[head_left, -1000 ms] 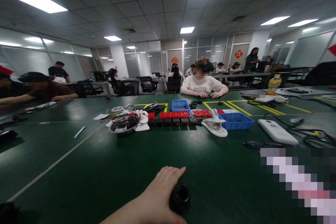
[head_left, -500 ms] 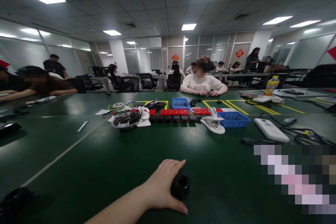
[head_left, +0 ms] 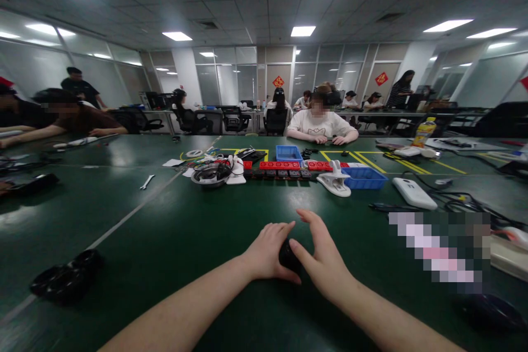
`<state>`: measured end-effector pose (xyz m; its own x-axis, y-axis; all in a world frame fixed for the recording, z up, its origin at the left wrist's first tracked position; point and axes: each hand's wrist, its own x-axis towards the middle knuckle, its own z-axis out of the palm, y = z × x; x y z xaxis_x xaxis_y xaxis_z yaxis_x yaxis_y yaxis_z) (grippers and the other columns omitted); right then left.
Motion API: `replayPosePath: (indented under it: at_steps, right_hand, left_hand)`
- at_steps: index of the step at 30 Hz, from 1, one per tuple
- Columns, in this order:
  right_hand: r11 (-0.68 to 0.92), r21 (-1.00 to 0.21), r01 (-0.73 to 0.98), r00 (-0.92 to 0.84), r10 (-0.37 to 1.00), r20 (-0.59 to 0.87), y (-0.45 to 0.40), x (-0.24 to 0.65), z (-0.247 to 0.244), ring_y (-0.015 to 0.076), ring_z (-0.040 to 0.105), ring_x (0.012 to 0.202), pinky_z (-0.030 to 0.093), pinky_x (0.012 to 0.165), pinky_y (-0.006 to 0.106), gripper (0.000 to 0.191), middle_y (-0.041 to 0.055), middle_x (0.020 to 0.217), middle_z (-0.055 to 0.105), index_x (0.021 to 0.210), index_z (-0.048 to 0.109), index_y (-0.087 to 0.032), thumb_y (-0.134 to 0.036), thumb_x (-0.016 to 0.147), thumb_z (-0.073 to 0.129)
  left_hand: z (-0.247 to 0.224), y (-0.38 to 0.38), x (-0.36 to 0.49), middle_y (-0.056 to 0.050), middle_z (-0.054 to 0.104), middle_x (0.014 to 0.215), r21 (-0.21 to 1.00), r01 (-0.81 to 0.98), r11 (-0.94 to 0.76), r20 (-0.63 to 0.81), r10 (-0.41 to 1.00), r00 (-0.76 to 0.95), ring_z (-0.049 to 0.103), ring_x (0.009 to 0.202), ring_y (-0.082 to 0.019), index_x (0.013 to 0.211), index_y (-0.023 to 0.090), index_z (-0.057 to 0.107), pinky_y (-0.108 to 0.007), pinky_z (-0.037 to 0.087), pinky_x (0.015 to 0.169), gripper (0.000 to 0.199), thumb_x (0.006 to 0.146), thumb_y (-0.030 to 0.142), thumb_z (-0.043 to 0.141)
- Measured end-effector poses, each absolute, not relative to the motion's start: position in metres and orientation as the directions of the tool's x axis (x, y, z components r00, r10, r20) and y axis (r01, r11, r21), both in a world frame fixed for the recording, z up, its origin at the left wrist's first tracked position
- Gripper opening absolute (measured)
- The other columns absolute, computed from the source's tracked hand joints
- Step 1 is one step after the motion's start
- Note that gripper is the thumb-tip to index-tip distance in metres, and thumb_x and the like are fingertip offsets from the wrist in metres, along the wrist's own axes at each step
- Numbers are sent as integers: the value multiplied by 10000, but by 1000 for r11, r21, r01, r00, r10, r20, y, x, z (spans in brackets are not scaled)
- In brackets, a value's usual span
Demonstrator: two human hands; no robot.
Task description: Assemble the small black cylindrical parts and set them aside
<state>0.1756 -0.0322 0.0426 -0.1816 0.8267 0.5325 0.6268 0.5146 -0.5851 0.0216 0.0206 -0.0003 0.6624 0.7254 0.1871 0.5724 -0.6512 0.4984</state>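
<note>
A small, glossy black round object (head_left: pixel 289 257) stands on the green table in front of me, largely hidden between my two hands. My left hand (head_left: pixel 270 250) curves round its left side, index finger behind and thumb in front. On the other side is my right hand (head_left: pixel 324 258), its fingers apart and arched, with the thumb overlapping the top of the object; whether it touches is unclear. At the left lies a cluster of black ring-shaped pieces (head_left: pixel 68 278).
Across the middle stand a metal bowl (head_left: pixel 210 176) of cables, a red strip (head_left: pixel 280 165), a white clip (head_left: pixel 335 181) and blue trays (head_left: pixel 365 179). A wrench (head_left: pixel 147 181) lies left. At right are a white device (head_left: pixel 414 192) and cables. A person (head_left: pixel 322 121) sits opposite.
My right hand has come in from outside the view to the right side of the black object. My left hand's fingers have curled slightly round it. The view has shifted left and down.
</note>
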Motion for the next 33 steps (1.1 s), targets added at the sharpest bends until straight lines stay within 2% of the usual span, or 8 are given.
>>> replayPosePath:
  at_steps: [4, 7, 12, 17, 21, 26, 29, 33]
  right_hand:
    - [485, -557, 674, -170, 836, 522, -14, 193, 3, 288, 383, 1168, 343, 945, 513, 497, 151, 1243, 414, 1229, 333, -147, -392, 812, 448]
    - [502, -540, 676, -171, 819, 548, -13, 194, -8, 286, 418, 1130, 368, 921, 491, 500, 148, 1204, 444, 1213, 347, -147, -408, 803, 464]
    - [498, -563, 659, -174, 830, 530, -18, 182, -9, 259, 497, 974, 430, 835, 432, 406, 111, 1033, 517, 1061, 440, -160, -359, 732, 569]
    - [483, -591, 646, -213, 858, 468, -17, 177, -2, 221, 500, 844, 450, 734, 383, 161, 67, 881, 528, 878, 509, -184, -258, 743, 559]
    - [503, -612, 610, -268, 858, 439, -17, 182, 3, 223, 489, 871, 440, 754, 391, 177, 72, 910, 528, 932, 544, -201, -220, 757, 531]
    - [594, -653, 470, -412, 802, 433, -18, 191, 9, 218, 481, 950, 417, 821, 402, 272, 61, 989, 559, 997, 561, -234, -146, 764, 450]
    - [633, -681, 370, -499, 753, 429, -20, 192, 14, 209, 489, 974, 406, 853, 403, 267, 33, 965, 597, 914, 586, -241, -131, 761, 396]
    - [651, -671, 354, -532, 730, 428, -23, 191, 17, 199, 511, 981, 348, 936, 413, 185, 9, 936, 618, 777, 584, -232, -148, 752, 420]
  left_hand:
    - [1, 18, 17, -131, 355, 1325, 432, 578, -692, 261, 710, 654, 300, 1227, -286, 1340, 146, 210, -493, 145, 1051, 1065, 511, 617, 685]
    - [2, 16, 17, -127, 388, 1291, 425, 614, -665, 277, 741, 611, 326, 1205, -286, 1311, 152, 260, -501, 142, 1050, 1054, 479, 633, 692]
    - [2, 10, 22, -72, 502, 1061, 399, 645, -651, 290, 758, 585, 436, 1059, -278, 1072, 178, 478, -539, 120, 1037, 780, 471, 631, 682]
    - [-1, 11, 26, -31, 498, 910, 392, 709, -586, 278, 810, 516, 472, 949, -250, 877, 189, 535, -528, 140, 1033, 533, 511, 541, 697]
    - [-1, 14, 26, -15, 507, 899, 426, 668, -610, 249, 789, 562, 482, 921, -228, 862, 198, 560, -489, 164, 1034, 392, 575, 433, 686]
    - [0, 21, 21, -24, 523, 941, 512, 549, -661, 232, 722, 652, 478, 928, -219, 887, 200, 589, -371, 358, 900, 404, 567, 404, 725]
    - [0, 24, 17, -12, 515, 1010, 501, 488, -714, 215, 649, 730, 463, 977, -222, 921, 240, 606, -397, 305, 942, 413, 575, 428, 731]
    - [0, 24, 16, -11, 496, 1070, 478, 487, -731, 168, 620, 766, 441, 1034, -235, 931, 271, 615, -455, 196, 1007, 383, 596, 424, 722]
